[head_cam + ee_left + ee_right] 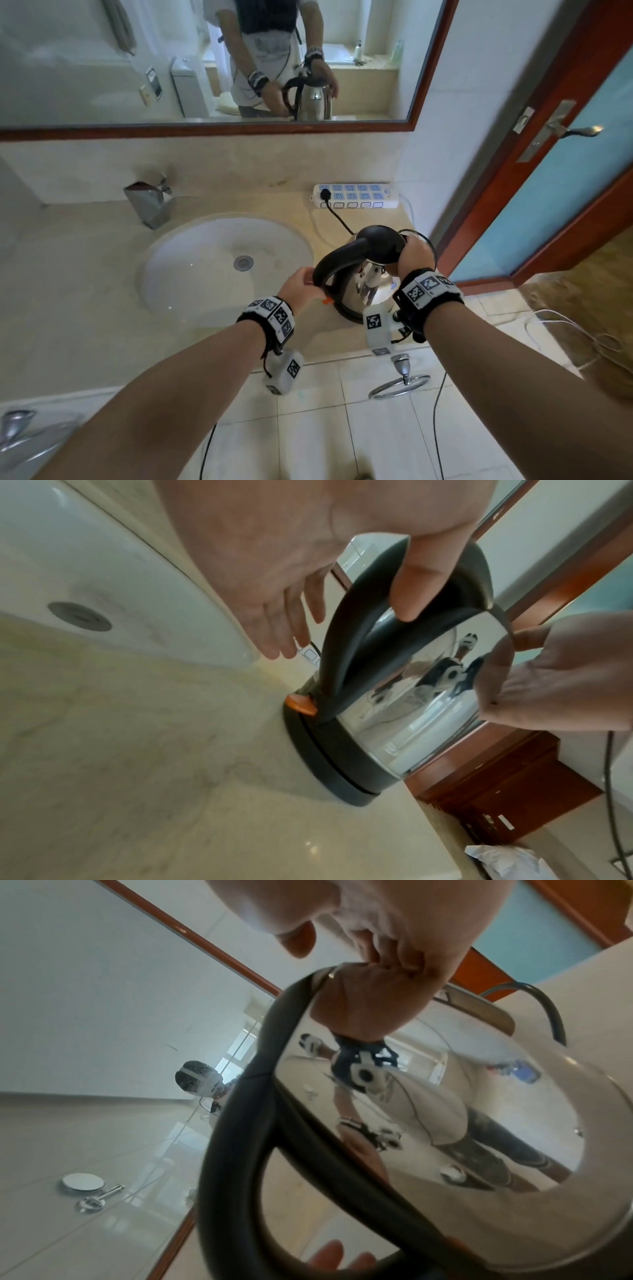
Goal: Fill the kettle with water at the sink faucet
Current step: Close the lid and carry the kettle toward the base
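The steel kettle (356,291) with black lid (380,241) and looped black handle (339,257) stands on its black base (329,761) on the counter, right of the sink (164,274). My left hand (306,279) is at the handle (346,642): the thumb (411,588) lies across it and the fingers (291,620) stretch straight behind it. My right hand (409,246) grips the lid's right edge with curled fingers (387,953). The chrome faucet (150,202) sits at the sink's back left; no water runs.
A white power strip (356,196) lies against the back wall behind the kettle, with a black cord (337,219) running to the base. A door (548,205) stands close on the right. A towel ring (400,380) hangs below the counter's front edge. The mirror (102,68) is above.
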A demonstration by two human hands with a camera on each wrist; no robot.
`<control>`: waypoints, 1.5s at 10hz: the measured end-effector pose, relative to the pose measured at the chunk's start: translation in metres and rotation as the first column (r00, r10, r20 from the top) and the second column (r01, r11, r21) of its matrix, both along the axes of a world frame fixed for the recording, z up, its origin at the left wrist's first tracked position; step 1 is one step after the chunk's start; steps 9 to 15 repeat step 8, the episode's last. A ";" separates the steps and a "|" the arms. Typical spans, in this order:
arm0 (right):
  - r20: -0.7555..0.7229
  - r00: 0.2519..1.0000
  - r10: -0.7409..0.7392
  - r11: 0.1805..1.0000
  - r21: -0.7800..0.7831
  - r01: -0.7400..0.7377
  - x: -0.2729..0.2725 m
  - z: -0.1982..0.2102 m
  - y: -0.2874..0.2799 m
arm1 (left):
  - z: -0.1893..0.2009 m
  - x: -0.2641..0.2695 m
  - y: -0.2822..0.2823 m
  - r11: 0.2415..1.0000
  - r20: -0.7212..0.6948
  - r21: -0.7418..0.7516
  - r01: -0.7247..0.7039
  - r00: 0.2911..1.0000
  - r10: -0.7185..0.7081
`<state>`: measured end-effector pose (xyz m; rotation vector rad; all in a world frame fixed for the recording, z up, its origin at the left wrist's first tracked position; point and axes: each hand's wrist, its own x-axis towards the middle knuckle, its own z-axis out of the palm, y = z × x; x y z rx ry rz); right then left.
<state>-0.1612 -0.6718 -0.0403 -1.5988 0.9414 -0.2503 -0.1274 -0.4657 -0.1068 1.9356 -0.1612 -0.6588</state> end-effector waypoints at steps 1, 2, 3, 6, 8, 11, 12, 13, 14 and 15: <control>0.005 0.999 -0.040 0.999 -0.028 0.040 -0.007 0.005 0.013 | 0.011 -0.009 -0.005 1.000 -0.036 0.002 0.023 0.999 -0.023; -0.024 0.996 -0.085 0.995 -0.050 0.083 -0.020 0.004 0.027 | 0.016 -0.015 -0.013 0.999 -0.061 -0.003 -0.040 0.997 0.040; -0.034 0.991 -0.128 0.991 -0.054 0.126 -0.040 0.000 0.041 | 0.004 -0.014 -0.018 0.990 -0.156 -0.076 -0.115 0.983 0.102; -0.098 0.987 -0.131 0.991 0.007 0.132 -0.073 -0.015 0.046 | -0.018 -0.027 -0.028 0.987 -0.115 -0.044 -0.152 0.983 0.146; -0.081 0.991 -0.102 0.995 0.008 0.103 -0.079 -0.019 0.046 | -0.025 -0.042 -0.031 0.973 -0.088 -0.167 -0.156 0.986 0.143; -0.081 0.991 -0.102 0.995 0.008 0.103 -0.079 -0.019 0.046 | -0.025 -0.042 -0.031 0.973 -0.088 -0.167 -0.156 0.986 0.143; -0.081 0.991 -0.102 0.995 0.008 0.103 -0.079 -0.019 0.046 | -0.025 -0.042 -0.031 0.973 -0.088 -0.167 -0.156 0.986 0.143; -0.081 0.991 -0.102 0.995 0.008 0.103 -0.079 -0.019 0.046 | -0.025 -0.042 -0.031 0.973 -0.088 -0.167 -0.156 0.986 0.143; -0.081 0.991 -0.102 0.995 0.008 0.103 -0.079 -0.019 0.046 | -0.025 -0.042 -0.031 0.973 -0.088 -0.167 -0.156 0.986 0.143; -0.081 0.991 -0.102 0.995 0.008 0.103 -0.079 -0.019 0.046 | -0.025 -0.042 -0.031 0.973 -0.088 -0.167 -0.156 0.986 0.143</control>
